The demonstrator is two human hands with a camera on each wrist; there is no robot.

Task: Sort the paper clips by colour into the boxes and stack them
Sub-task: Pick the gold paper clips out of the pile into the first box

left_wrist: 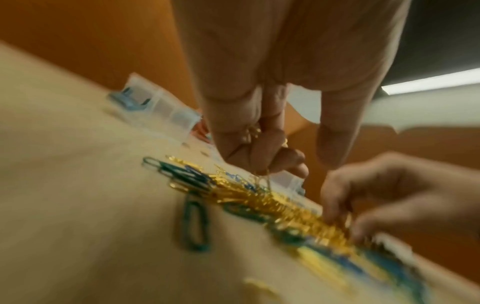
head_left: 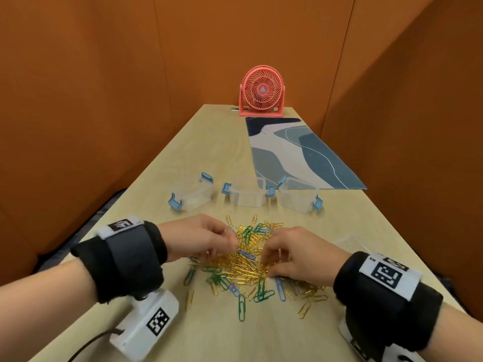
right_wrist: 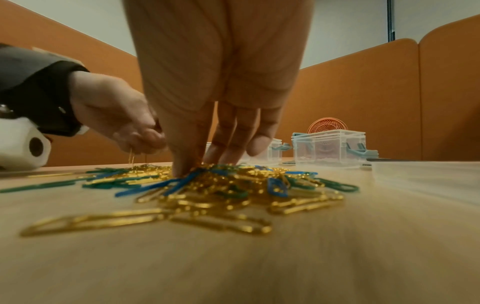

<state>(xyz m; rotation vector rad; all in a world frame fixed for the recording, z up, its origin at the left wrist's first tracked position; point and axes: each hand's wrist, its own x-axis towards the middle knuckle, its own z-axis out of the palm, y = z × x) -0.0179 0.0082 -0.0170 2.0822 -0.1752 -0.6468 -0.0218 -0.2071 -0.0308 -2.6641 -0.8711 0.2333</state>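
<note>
A mixed pile of gold, green and blue paper clips (head_left: pixel 248 262) lies on the wooden table (head_left: pixel 209 335) between my hands. My left hand (head_left: pixel 230 246) hovers over the pile's left side, fingers curled round a few gold clips (left_wrist: pixel 255 131), with some dangling below. My right hand (head_left: pixel 266 259) reaches down into the pile's right side, where thumb and fingertips (right_wrist: pixel 182 164) pinch at gold clips. Three clear boxes with blue latches stand open just beyond the pile: left box (head_left: pixel 193 195), middle box (head_left: pixel 248 194), right box (head_left: pixel 298 198). All three look empty.
A pink desk fan (head_left: pixel 261 92) stands at the table's far end, with a blue patterned mat (head_left: pixel 300 155) in front of it. Orange partition walls (head_left: pixel 78 100) close in both sides. A clear lid (head_left: pixel 352 242) lies beside my right wrist.
</note>
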